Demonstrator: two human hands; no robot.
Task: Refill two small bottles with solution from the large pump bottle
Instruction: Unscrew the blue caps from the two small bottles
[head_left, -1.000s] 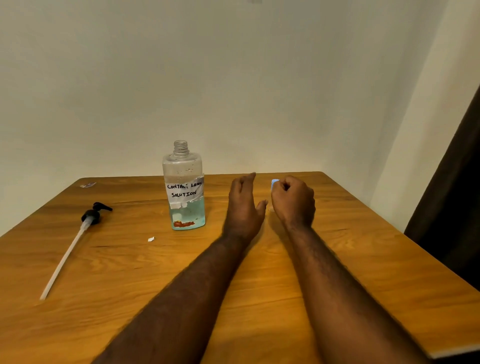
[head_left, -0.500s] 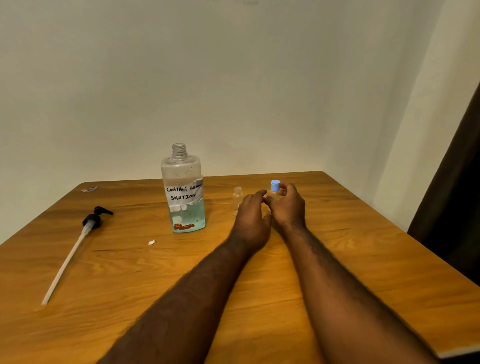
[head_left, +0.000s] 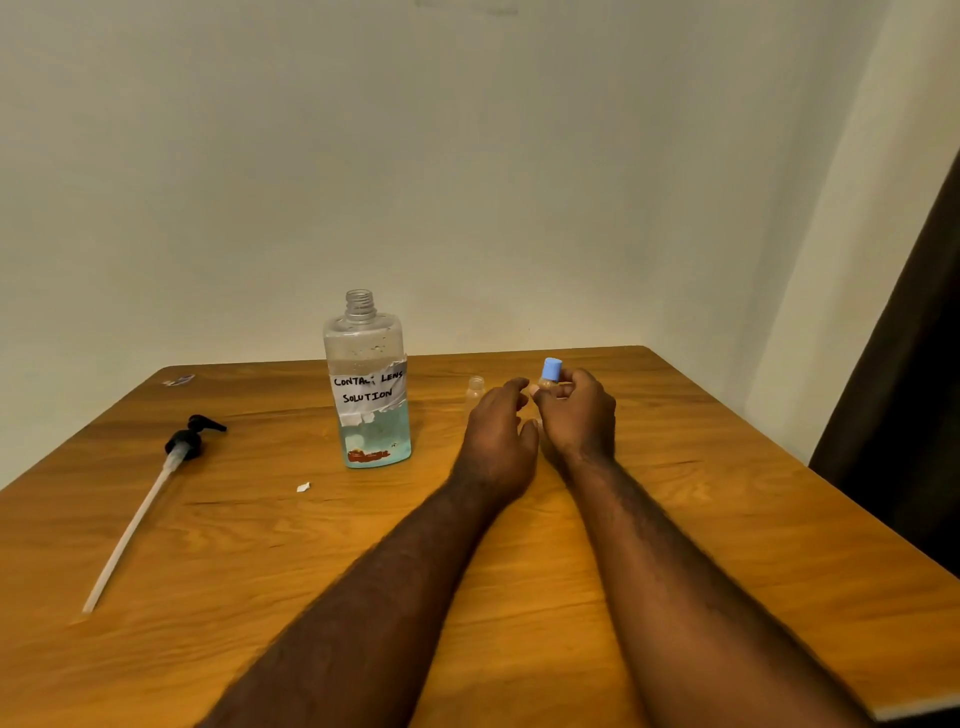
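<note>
Head view: a small bottle with a blue cap (head_left: 550, 372) is pinched upright in the curled fingers of the right hand (head_left: 579, 418), the cap rising above the knuckles. Just beside it the left hand (head_left: 498, 441) has loosely bent fingers that grip nothing, their tips close to the right thumb. A second small bottle (head_left: 475, 388), uncapped, stands just beyond the left fingertips. Left of that hand stands the large bottle (head_left: 369, 384), neck open and holding some blue liquid. Its pump (head_left: 189, 441) lies well left of both hands on the wooden table (head_left: 727, 493)
</note>
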